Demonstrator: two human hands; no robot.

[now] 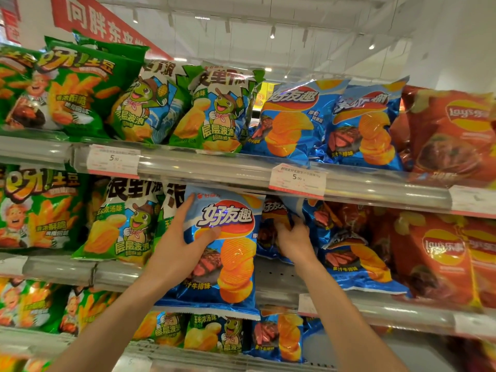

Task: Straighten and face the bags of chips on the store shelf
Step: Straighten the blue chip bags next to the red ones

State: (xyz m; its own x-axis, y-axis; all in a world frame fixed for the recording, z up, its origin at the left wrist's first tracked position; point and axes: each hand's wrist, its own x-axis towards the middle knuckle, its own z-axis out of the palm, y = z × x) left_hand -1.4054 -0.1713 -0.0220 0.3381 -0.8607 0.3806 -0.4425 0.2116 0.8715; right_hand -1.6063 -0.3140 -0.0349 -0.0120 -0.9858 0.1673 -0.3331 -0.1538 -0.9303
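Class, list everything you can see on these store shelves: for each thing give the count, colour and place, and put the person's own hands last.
Held bag: one, blue, middle shelf, front facing out, hanging past the shelf edge.
Blue bags: two facing on top shelf; more on middle and bottom shelves.
Turtle bags: green and white, two on top shelf centre; more below.
Green bags: far left, all three shelves.
Red bags: far right, top and middle shelves.
Price tags: two readable, white, on top shelf rail.
Banner: one, red, upper left.
Left hand: grips the held bag's left edge.
Right hand: reaches among the blue bags behind it.
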